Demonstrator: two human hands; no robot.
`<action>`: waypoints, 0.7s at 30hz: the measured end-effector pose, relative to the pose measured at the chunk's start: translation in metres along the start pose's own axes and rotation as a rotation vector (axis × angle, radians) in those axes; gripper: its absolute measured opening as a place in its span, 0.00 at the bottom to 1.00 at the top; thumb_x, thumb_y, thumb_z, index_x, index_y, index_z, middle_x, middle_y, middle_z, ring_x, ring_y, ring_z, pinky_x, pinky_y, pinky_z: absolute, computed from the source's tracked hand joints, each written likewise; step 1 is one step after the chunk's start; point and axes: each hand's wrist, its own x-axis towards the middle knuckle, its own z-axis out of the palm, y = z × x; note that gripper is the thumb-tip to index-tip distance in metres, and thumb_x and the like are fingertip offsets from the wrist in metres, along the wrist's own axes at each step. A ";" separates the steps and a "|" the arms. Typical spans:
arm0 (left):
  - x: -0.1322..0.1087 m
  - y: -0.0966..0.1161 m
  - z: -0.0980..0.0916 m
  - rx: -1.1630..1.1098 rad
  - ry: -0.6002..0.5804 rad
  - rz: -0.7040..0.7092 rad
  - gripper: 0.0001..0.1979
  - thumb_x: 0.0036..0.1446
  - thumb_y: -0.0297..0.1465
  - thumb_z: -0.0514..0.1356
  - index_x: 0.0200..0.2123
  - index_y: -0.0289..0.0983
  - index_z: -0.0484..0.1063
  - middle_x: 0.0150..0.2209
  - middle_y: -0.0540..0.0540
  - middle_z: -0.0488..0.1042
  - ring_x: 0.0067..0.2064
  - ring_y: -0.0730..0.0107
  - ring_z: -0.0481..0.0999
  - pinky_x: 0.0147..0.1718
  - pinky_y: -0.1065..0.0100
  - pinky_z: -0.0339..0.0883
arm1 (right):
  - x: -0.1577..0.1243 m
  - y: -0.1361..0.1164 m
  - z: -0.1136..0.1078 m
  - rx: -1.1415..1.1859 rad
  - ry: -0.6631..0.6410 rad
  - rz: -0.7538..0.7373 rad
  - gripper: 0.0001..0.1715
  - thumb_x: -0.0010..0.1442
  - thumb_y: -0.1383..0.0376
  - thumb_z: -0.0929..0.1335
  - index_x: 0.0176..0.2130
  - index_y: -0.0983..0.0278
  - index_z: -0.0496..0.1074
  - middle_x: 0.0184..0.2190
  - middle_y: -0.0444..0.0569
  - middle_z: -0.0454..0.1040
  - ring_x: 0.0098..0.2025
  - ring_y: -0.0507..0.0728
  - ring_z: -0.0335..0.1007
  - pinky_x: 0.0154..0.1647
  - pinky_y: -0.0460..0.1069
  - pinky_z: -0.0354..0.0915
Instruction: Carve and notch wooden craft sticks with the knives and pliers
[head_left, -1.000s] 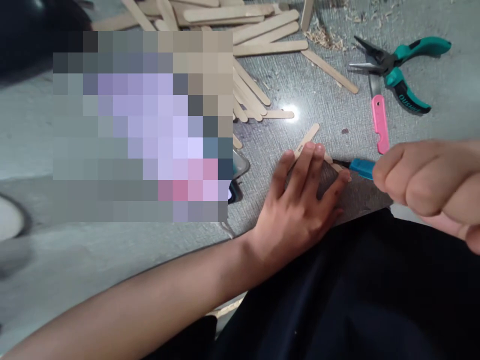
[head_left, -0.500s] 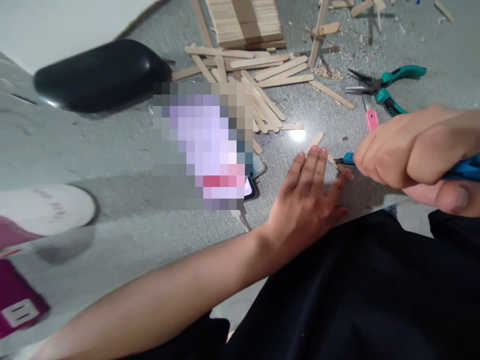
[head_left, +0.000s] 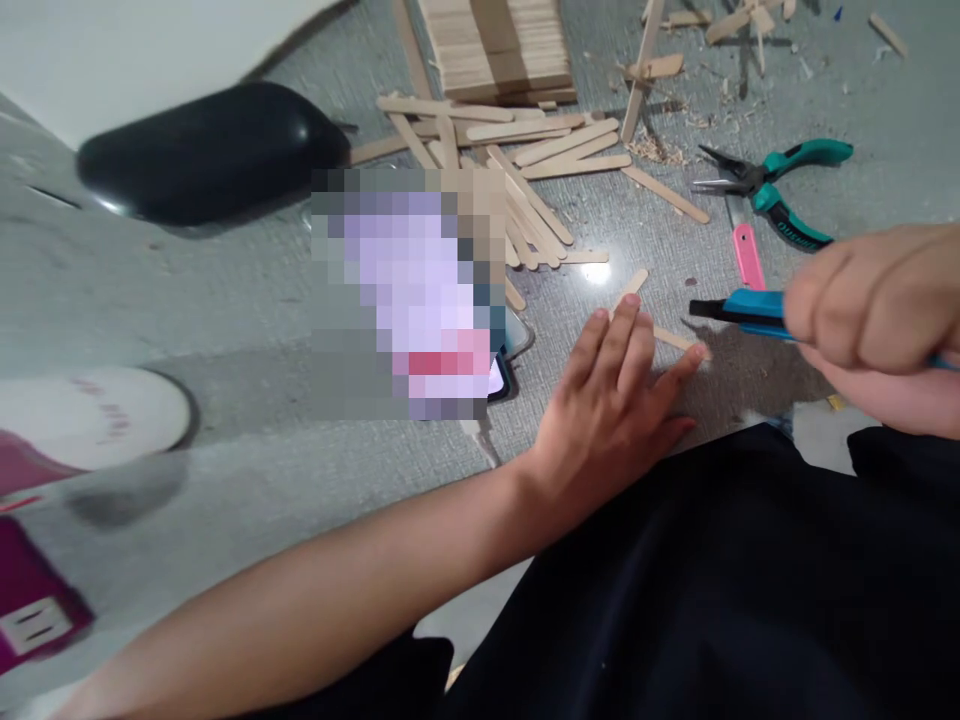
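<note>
My left hand lies flat on the table, fingers stretched out, pressing on small wooden craft sticks. One craft stick pokes out between the fingers and the thumb side, and the rounded tip of another stick shows beyond the fingertips. Most of both is hidden under the hand. Wrapped around a blue utility knife, my right hand is to the right, with the knife's dark tip pointing left, apart from the sticks. A pink-handled cutter lies just beyond the knife.
Needle-nose pliers with teal handles lie at the right. Loose craft sticks and a stacked bundle are at the back, near wood shavings. A blurred-out phone, a black case and a white rounded object are leftward.
My right hand has drawn the blue knife to the right, off the stick by my left hand. The left hand stays pressed down in nearly the same place.
</note>
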 end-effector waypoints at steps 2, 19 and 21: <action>-0.001 -0.001 0.001 0.024 0.019 0.012 0.43 0.72 0.51 0.71 0.81 0.43 0.64 0.74 0.29 0.74 0.80 0.32 0.69 0.79 0.36 0.63 | 0.006 0.007 0.016 0.274 0.212 -0.081 0.39 0.78 0.46 0.51 0.21 0.64 0.41 0.22 0.33 0.52 0.24 0.42 0.49 0.31 0.49 0.59; -0.005 0.005 -0.008 0.099 0.086 0.061 0.26 0.79 0.45 0.64 0.70 0.35 0.77 0.62 0.33 0.84 0.56 0.50 0.81 0.58 0.51 0.74 | -0.001 0.033 0.028 0.481 0.217 -0.199 0.27 0.80 0.57 0.64 0.30 0.58 0.50 0.23 0.32 0.51 0.21 0.45 0.49 0.29 0.46 0.56; -0.003 0.006 -0.010 0.109 0.121 0.111 0.22 0.79 0.42 0.65 0.63 0.31 0.82 0.58 0.33 0.86 0.54 0.51 0.83 0.57 0.52 0.76 | -0.002 0.036 0.024 0.410 0.109 -0.182 0.31 0.80 0.50 0.65 0.29 0.58 0.51 0.23 0.33 0.50 0.22 0.45 0.48 0.30 0.46 0.55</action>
